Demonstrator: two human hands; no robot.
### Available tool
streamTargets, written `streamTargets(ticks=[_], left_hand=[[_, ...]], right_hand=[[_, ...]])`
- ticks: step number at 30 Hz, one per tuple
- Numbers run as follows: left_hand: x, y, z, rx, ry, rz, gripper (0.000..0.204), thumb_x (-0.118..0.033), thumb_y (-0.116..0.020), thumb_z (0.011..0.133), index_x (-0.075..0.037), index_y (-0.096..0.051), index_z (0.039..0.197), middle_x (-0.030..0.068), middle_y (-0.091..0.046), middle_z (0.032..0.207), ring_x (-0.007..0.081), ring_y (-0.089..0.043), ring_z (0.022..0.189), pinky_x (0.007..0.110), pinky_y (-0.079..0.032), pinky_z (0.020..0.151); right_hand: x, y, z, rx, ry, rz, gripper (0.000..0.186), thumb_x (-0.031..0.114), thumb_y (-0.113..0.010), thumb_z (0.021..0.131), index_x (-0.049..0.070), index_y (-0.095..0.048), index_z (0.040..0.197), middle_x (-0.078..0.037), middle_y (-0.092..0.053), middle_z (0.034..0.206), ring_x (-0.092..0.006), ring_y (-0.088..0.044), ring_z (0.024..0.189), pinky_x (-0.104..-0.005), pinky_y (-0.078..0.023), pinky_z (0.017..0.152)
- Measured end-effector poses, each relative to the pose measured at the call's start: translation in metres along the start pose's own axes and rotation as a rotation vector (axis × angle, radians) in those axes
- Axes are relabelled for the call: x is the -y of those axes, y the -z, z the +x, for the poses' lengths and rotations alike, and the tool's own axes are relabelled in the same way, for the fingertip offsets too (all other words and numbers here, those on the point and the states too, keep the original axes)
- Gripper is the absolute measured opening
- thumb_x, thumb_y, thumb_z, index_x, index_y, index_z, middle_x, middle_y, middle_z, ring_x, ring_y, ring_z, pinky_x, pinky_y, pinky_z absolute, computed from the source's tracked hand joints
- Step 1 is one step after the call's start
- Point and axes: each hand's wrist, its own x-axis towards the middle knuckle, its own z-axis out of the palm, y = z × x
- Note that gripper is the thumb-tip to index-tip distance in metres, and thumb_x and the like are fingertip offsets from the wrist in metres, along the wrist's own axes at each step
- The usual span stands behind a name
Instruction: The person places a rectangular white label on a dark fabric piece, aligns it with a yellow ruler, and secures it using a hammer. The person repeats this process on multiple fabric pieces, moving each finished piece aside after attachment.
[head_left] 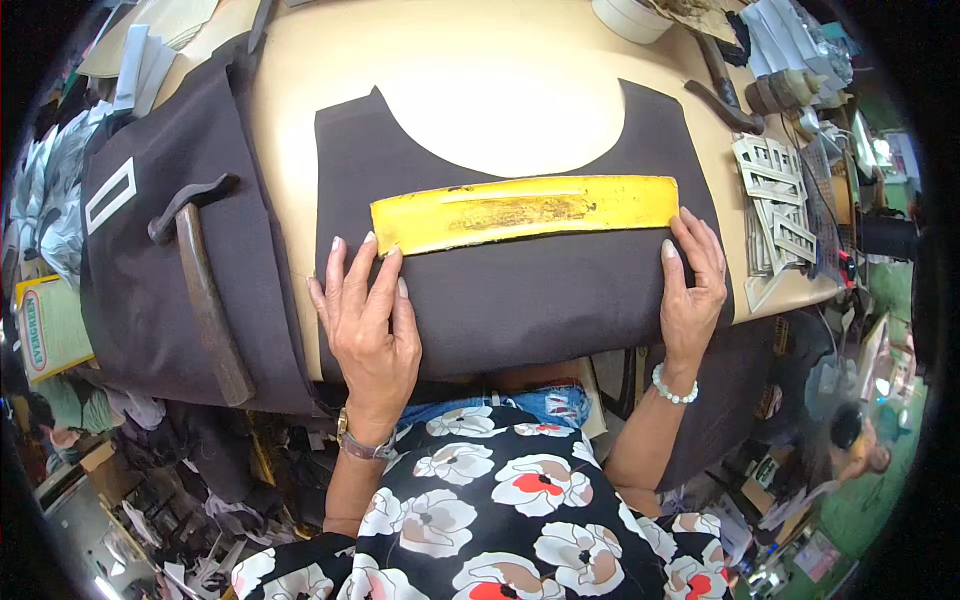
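Observation:
A dark fabric piece (540, 300) with a scooped neckline lies flat on the pale tabletop in front of me. Across it, below the neckline, rests a long, slightly curved yellow strip (520, 212) with a narrow slot and dark smudges. My left hand (370, 335) is spread over the fabric, fingertips at the strip's lower left corner. At the other end, my right hand (693, 290) has its fingers stretched out, tips touching the strip's right edge and the cloth beside it. Neither hand is wrapped around anything.
To the left, a wooden-handled hammer (208, 300) and a white rectangular frame (110, 195) lie on more dark fabric (150, 290). Pale slotted templates (775, 205) pile up at the right, near another hammer (735, 105) and bottles (785, 90). A white container (632, 18) stands at the far edge.

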Motion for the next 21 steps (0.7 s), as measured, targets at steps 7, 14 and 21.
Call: streamTargets(ticks=[7,14,21], left_hand=[[-0.0030,0.0001,0.0010,0.004,-0.001,-0.001,0.029,-0.005,-0.059,0.086,-0.007,-0.066,0.114,0.0106,-0.057,0.128,0.0356,-0.040,0.131,0.059,-0.020,0.108],[-0.0023,-0.0002,0.0014,0.011,0.002,0.008,0.029,-0.005,-0.058,0.086,-0.007,-0.066,0.114,0.0098,-0.056,0.129,0.0359,-0.040,0.131,0.059,-0.021,0.107],[-0.0019,-0.0004,0.0005,0.009,-0.001,0.018,0.030,-0.005,-0.058,0.086,-0.008,-0.066,0.115,0.0095,-0.056,0.129,0.0355,-0.039,0.131,0.060,-0.021,0.107]], right_hand=[[0.0009,0.0005,0.0011,-0.004,0.014,-0.007,0.029,0.012,-0.062,0.086,0.007,-0.067,0.114,-0.007,-0.062,0.122,-0.0289,-0.049,0.121,-0.0407,-0.032,0.106],[0.0018,0.0007,0.0017,-0.001,0.023,-0.017,0.030,0.013,-0.063,0.086,0.008,-0.066,0.115,-0.007,-0.062,0.122,-0.0285,-0.049,0.122,-0.0406,-0.031,0.107],[0.0015,0.0003,0.0005,-0.003,0.023,-0.025,0.030,0.014,-0.063,0.086,0.008,-0.067,0.115,-0.007,-0.062,0.122,-0.0290,-0.048,0.122,-0.0416,-0.031,0.107]])
